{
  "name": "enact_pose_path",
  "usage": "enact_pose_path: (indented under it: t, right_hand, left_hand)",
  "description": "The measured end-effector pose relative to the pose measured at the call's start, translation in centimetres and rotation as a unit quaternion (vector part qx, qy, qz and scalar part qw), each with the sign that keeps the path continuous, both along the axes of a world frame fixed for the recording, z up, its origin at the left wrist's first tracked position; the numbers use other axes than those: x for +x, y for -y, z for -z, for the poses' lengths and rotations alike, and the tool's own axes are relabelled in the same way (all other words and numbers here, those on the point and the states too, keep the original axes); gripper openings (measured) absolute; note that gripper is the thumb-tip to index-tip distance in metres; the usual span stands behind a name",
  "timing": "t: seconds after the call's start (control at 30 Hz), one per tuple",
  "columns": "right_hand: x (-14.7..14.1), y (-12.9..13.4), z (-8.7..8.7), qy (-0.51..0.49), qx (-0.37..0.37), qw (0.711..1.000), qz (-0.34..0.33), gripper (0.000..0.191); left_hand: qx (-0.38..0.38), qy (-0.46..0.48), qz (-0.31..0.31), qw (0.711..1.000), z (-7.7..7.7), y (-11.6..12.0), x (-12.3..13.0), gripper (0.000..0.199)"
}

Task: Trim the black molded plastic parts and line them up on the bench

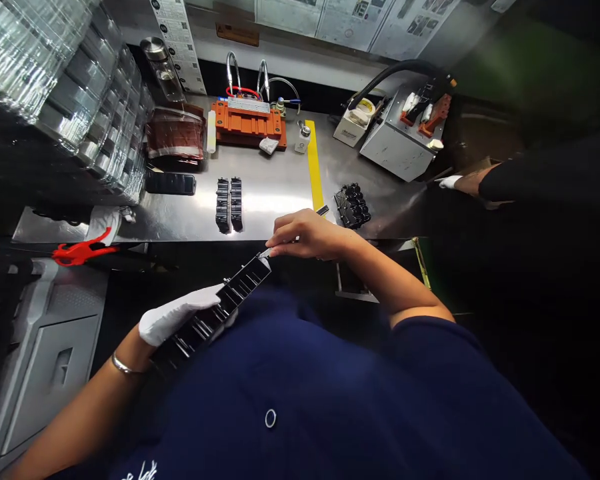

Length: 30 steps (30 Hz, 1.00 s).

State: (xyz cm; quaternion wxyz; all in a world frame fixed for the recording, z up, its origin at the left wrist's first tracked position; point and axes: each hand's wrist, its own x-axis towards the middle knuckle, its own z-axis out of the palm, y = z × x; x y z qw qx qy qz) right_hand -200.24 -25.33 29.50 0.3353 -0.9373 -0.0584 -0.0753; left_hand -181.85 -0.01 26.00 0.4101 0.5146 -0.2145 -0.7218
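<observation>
My left hand (180, 315), in a white glove, is closed around a long black ribbed plastic part (243, 283). The part slants up to the right in front of my body, and its lower end is partly lost in shadow. My bare right hand (307, 235) pinches a slim tool that looks like a craft knife (323, 211). Its pale metal tip is at the upper end of the part; whether it touches is hard to tell. Beyond my hands, two short black plastic strips (229, 205) lie side by side on the metal bench (275, 177).
A cluster of black round parts (353, 205) sits right of the yellow tape (314, 167). Behind are an orange fixture (250, 123) and grey machine (400, 137). A phone (171, 183) and wrapped trays (95, 120) are left. Another person's gloved hand (450, 181) is at right.
</observation>
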Motion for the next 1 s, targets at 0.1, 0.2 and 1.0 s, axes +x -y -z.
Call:
enact_pose_path:
  t: [0.1, 0.2, 1.0]
  right_hand:
    - [0.3, -0.2, 1.2, 0.025, 0.050, 0.998, 0.008, 0.031]
    - [0.7, -1.0, 2.8, 0.070, 0.139, 0.986, 0.066, 0.039]
    - [0.9, -6.7, 1.8, -0.070, 0.006, 0.963, 0.261, 0.046]
  left_hand:
    - [0.041, -0.076, -0.008, 0.996, 0.6, -0.6, -0.5, 0.039]
    - [0.071, -0.162, -0.042, 0.983, 0.9, -1.1, -1.1, 0.049]
    - [-0.002, 0.012, -0.045, 0.999, 0.0, 0.8, -1.3, 0.041]
